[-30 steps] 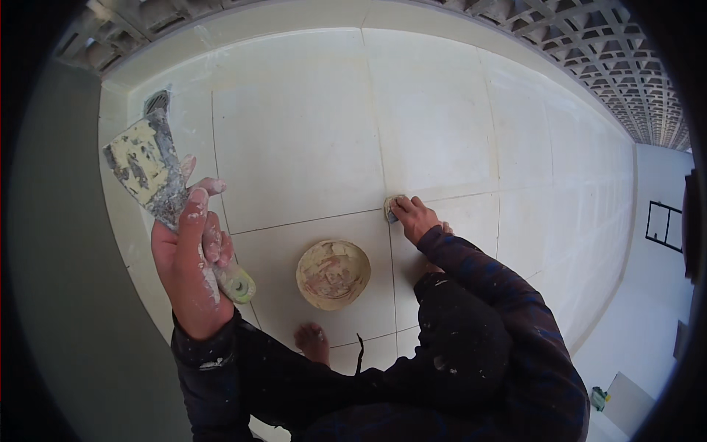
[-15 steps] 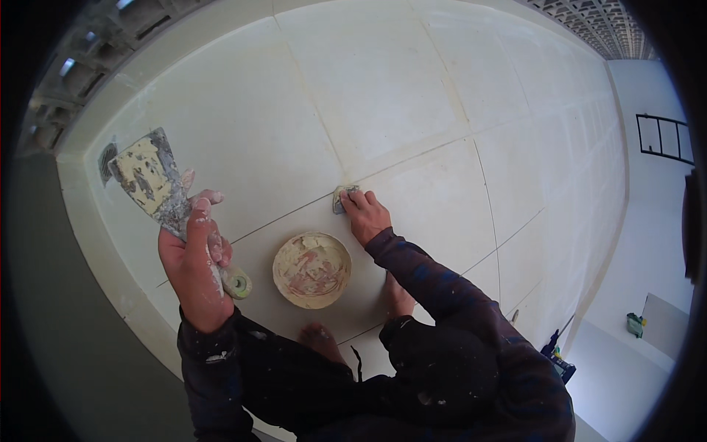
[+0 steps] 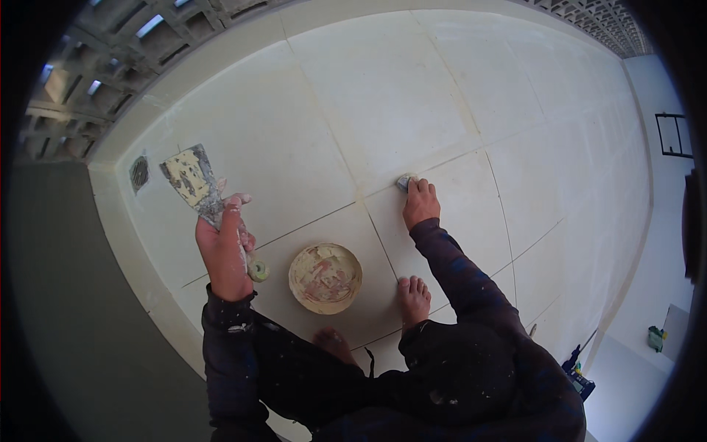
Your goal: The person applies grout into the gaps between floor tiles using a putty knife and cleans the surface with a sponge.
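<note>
My left hand (image 3: 224,250) is closed round the handle of a wide putty knife (image 3: 190,180), whose blade is raised and smeared with cream paste and grey crust. My right hand (image 3: 421,202) grips a small flat scraper (image 3: 404,180) against a joint line in the white tiled floor (image 3: 243,147), just right of a crossing of joints. Between and below my hands a round shallow bowl (image 3: 325,276) holds cream and pinkish paste, near my bare feet (image 3: 414,300).
A floor drain (image 3: 139,174) lies at the left, by a raised edge (image 3: 118,221). Perforated block walls (image 3: 110,66) line the top. At the right are a white wall (image 3: 655,236), a black metal frame (image 3: 670,134), a green object (image 3: 655,337) and dark tools (image 3: 578,376).
My right hand with the scraper has moved right along the joint, away from the crossing. The view has shifted, showing more of my right foot. My left hand still holds the putty knife raised.
</note>
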`<state>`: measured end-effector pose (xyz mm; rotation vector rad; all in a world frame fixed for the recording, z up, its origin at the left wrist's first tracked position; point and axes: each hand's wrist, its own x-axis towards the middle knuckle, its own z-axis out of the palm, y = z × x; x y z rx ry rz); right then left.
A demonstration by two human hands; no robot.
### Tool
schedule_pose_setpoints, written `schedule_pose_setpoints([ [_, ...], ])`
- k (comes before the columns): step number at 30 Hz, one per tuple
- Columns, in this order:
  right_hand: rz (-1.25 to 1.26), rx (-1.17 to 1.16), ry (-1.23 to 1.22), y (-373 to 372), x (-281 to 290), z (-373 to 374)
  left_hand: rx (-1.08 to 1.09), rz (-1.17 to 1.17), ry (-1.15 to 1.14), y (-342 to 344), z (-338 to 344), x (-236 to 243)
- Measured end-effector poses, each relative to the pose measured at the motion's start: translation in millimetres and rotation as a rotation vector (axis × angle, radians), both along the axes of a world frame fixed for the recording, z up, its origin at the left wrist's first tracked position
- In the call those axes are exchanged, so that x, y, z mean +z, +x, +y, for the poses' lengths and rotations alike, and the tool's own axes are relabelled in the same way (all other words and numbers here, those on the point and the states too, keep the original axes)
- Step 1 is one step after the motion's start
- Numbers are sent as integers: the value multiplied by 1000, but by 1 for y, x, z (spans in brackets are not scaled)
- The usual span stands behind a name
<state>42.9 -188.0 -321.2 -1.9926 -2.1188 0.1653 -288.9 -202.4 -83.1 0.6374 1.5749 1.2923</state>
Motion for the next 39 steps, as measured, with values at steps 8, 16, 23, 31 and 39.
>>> schedule_pose_setpoints([
  [8,1720,-288,-864,-58,52,-6,-328,-272,-364,-8,-25,-11],
  [16,2327,-275,-695,-93,143,24,-701,-338,-445,21,-35,5],
  [23,2334,-132,-659,-93,174,22,-715,-370,-363,35,-37,3],
  [31,2364,-164,-641,-97,191,12,-661,-375,-346,40,-38,7],
  [39,2384,-58,-693,-94,188,7,-642,-450,-325,42,-40,19],
])
